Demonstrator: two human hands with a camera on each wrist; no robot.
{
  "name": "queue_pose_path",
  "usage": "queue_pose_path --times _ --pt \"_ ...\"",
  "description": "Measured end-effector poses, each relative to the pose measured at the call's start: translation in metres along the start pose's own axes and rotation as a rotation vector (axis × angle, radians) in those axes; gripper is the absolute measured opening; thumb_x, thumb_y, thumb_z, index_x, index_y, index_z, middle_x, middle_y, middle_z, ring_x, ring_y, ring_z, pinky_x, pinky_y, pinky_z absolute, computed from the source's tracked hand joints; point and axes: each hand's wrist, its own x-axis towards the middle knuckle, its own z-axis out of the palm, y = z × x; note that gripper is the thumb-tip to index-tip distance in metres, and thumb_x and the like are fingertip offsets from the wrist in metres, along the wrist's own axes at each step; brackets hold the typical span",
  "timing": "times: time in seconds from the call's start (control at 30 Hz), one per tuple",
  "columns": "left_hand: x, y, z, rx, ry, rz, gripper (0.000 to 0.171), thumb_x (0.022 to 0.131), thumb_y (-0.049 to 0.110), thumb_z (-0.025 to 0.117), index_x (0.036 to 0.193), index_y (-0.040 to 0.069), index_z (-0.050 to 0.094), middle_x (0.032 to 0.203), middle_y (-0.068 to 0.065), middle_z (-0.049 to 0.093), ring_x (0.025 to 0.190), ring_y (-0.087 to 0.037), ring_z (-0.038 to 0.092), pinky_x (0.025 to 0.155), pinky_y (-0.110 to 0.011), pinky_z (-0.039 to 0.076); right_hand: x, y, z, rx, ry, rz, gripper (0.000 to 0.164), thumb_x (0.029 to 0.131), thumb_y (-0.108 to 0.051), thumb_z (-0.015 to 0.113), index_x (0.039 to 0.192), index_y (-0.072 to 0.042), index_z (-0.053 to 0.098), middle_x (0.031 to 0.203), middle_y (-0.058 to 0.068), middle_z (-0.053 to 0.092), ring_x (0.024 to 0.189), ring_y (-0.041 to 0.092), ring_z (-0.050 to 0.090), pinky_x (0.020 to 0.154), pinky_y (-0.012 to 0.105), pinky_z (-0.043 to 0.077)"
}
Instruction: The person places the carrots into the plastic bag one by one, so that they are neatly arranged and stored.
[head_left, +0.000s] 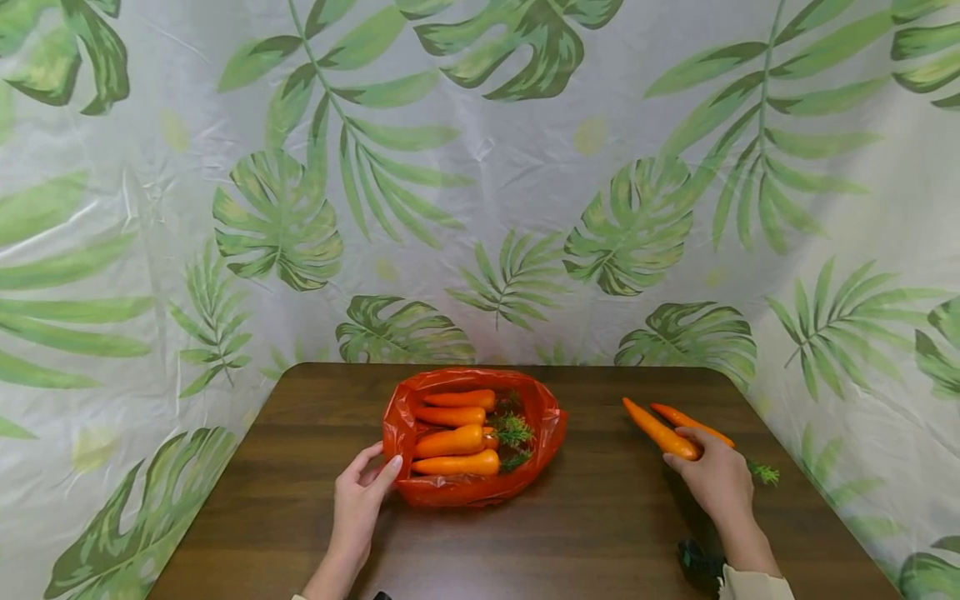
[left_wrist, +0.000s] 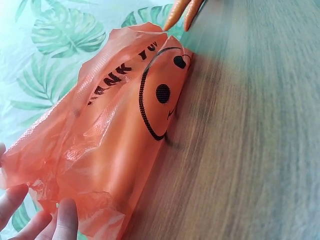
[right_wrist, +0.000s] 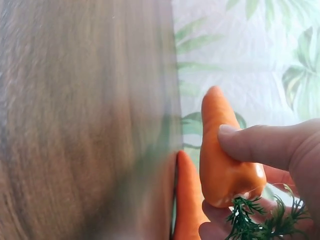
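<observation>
A red plastic bag point(head_left: 480, 493) lies with its mouth spread on the table, several orange carrots point(head_left: 450, 440) with green tops inside. At its left rim my left hand point(head_left: 358, 500) grips the plastic between thumb and fingers; the left wrist view shows the fingertips point(left_wrist: 66, 220) at the crumpled edge. On the right, my right hand point(head_left: 716, 479) holds a carrot point(right_wrist: 220, 155) near its thick end, thumb along one side, green leaves point(right_wrist: 265, 220) hanging below. Beside it a second carrot point(head_left: 693, 422) lies on the table, partly hidden by the hand.
The brown wooden table point(head_left: 570, 533) ends at a rounded back edge. Behind it hangs a leaf-printed curtain point(head_left: 510, 192). Black print, lettering and a smiling face, marks the bag's side. A dark strap-like object point(head_left: 697, 558) sits at the right wrist.
</observation>
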Motion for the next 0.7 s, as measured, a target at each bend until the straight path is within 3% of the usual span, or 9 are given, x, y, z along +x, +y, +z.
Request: queue_pose_path --times 0.7 --pt "0.0 -0.002 0.0 0.037 0.01 -0.015 0.045 0.09 0.017 0.079 0.128 -0.001 0.063 0.128 -0.024 0.06 0.093 -0.018 0.07 0.077 -0.033 0.06 0.007 -0.027 0.005 0.034 0.04 -0.117 0.049 0.082 -0.032 0.085 0.125 -0.015 0.07 0.115 0.02 0.069 0.084 0.029 0.062 0.059 0.037 0.043"
